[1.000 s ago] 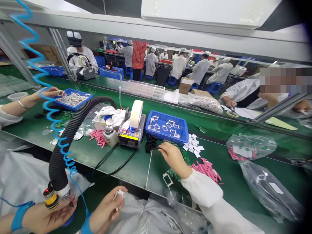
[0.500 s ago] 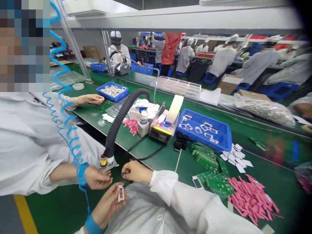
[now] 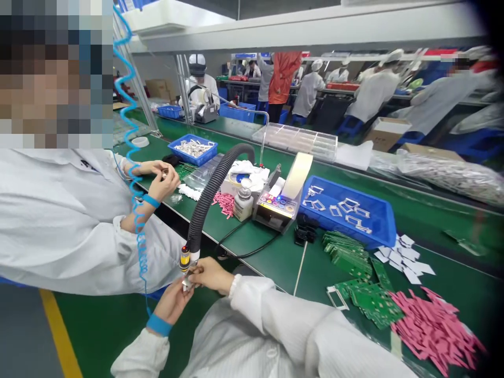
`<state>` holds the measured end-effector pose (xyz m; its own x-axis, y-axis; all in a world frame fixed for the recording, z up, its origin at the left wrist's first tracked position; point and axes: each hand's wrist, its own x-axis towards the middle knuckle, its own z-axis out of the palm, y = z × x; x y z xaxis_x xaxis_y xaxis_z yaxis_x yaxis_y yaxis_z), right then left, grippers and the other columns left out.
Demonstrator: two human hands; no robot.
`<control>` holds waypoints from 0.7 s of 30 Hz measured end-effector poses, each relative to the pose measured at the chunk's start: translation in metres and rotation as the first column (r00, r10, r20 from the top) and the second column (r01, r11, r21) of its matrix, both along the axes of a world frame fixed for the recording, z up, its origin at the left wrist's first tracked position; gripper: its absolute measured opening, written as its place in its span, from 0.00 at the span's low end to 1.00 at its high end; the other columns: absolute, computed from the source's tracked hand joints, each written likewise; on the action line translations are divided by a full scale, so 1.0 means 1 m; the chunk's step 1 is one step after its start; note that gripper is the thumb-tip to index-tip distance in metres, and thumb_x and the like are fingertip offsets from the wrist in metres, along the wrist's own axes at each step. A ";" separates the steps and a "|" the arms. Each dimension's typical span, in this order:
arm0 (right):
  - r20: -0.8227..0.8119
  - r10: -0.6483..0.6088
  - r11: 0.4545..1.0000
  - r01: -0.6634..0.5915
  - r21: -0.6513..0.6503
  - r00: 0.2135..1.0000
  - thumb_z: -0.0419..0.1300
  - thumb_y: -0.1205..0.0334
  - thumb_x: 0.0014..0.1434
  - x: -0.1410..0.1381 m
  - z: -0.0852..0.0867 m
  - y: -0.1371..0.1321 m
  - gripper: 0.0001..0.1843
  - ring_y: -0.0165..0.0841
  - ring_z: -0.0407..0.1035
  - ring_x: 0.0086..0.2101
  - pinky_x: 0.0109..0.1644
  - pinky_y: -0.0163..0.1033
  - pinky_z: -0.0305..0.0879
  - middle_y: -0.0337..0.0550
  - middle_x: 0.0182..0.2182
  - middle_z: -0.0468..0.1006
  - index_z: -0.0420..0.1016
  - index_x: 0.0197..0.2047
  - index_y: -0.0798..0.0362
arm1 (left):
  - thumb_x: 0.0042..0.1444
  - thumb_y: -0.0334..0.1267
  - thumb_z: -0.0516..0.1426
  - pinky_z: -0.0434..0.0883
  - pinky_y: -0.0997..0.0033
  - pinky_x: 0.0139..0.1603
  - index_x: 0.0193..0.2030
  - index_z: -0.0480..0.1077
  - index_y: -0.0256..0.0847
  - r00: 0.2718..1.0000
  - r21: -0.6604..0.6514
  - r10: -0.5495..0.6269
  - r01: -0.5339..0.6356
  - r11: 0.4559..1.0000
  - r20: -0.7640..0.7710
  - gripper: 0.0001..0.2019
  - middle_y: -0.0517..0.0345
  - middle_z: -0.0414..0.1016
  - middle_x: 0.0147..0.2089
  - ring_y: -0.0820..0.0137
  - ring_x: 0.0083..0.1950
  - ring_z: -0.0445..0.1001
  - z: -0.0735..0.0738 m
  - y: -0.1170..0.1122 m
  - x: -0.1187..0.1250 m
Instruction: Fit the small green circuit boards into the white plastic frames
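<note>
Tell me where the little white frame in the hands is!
In the head view, the small white frame is between the person's left hand and right hand, just below the nozzle of the black corrugated hose.

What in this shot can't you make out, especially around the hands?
In the head view:
The white frame piece between the left hand and right hand: fingers hide most of it.
The tip of the yellow-banded nozzle: hidden by the same fingers.
What the co-worker's hands hold: covered by fingers and too small.
The tape dispenser's panel markings: too small to read.
The clear bag: cut off by the right edge.
</note>
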<state>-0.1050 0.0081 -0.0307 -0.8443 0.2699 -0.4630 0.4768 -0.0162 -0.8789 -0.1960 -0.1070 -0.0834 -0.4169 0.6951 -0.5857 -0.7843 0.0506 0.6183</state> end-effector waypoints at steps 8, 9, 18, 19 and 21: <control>0.086 -0.200 0.972 0.208 -0.110 0.976 0.54 0.59 0.61 0.001 0.009 -0.017 0.12 0.26 0.69 0.29 0.31 0.34 0.69 0.40 0.35 0.72 0.68 0.44 0.58 | 0.40 0.31 0.64 0.48 0.86 0.10 0.30 0.70 0.34 0.983 0.025 -0.138 0.142 0.990 -0.123 0.09 0.70 0.60 0.12 0.85 0.11 0.53 0.014 0.017 0.001; 0.100 -0.215 0.969 0.225 -0.102 0.971 0.54 0.59 0.61 0.002 0.012 -0.015 0.12 0.26 0.69 0.30 0.31 0.34 0.69 0.40 0.35 0.72 0.68 0.44 0.58 | 0.42 0.32 0.64 0.47 0.86 0.11 0.31 0.70 0.35 0.982 0.029 -0.140 0.145 0.989 -0.129 0.09 0.71 0.60 0.12 0.86 0.11 0.51 0.018 0.018 0.001; -0.009 -0.282 0.957 0.282 0.069 0.959 0.63 0.71 0.47 0.067 0.081 -0.016 0.06 0.23 0.61 0.22 0.26 0.29 0.57 0.31 0.20 0.69 0.74 0.31 0.53 | 0.46 0.37 0.63 0.71 0.74 0.32 0.42 0.72 0.38 0.945 0.048 -0.315 0.320 0.946 -0.087 0.15 0.55 0.77 0.35 0.70 0.34 0.74 0.048 0.015 -0.006; -0.053 -0.287 0.951 0.291 0.104 0.956 0.63 0.70 0.45 0.086 0.095 -0.017 0.09 0.23 0.62 0.23 0.28 0.30 0.58 0.30 0.22 0.70 0.75 0.33 0.50 | 0.47 0.38 0.62 0.72 0.74 0.36 0.42 0.72 0.39 0.937 0.065 -0.341 0.346 0.936 -0.075 0.14 0.55 0.77 0.36 0.70 0.36 0.75 0.047 0.016 -0.002; -0.157 -0.277 0.923 0.308 0.232 0.948 0.63 0.69 0.46 0.125 0.120 -0.020 0.16 0.25 0.64 0.26 0.32 0.31 0.60 0.31 0.26 0.73 0.74 0.40 0.46 | 0.47 0.38 0.62 0.71 0.78 0.35 0.41 0.73 0.40 0.914 0.107 -0.403 0.406 0.908 -0.047 0.13 0.57 0.78 0.35 0.71 0.36 0.76 0.047 0.021 0.014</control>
<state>0.0202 -0.0115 0.0889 -0.7546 0.6069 -0.2495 0.3763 0.0887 -0.9222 -0.1822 -0.0858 -0.0368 -0.0987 0.8674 -0.4877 -0.6968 0.2897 0.6561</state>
